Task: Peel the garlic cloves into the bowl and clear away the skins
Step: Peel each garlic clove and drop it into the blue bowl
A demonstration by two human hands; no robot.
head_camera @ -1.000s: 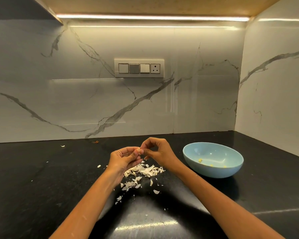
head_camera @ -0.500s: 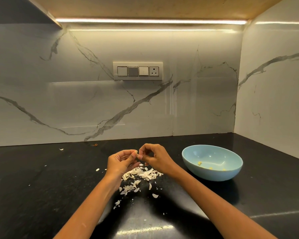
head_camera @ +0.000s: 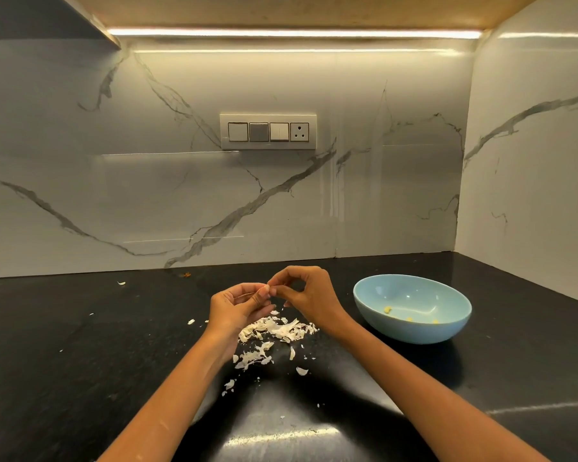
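Note:
A small pale garlic clove is pinched between my two hands above the black counter. My left hand holds it with curled fingers from the left. From the right, the thumb and forefinger of my right hand pinch at its tip. Below the hands lies a heap of white garlic skins, with more flakes scattered toward me. To the right stands a light blue bowl with a few yellowish peeled cloves inside.
The black counter runs into a corner of white marble walls. A switch and socket panel sits on the back wall. Stray skin bits lie at the far left, and a small orange scrap rests by the wall.
Both hands have kept working the clove in nearly the same spot; the fingers shifted slightly and the view moved a little. The skins and bowl have not moved.

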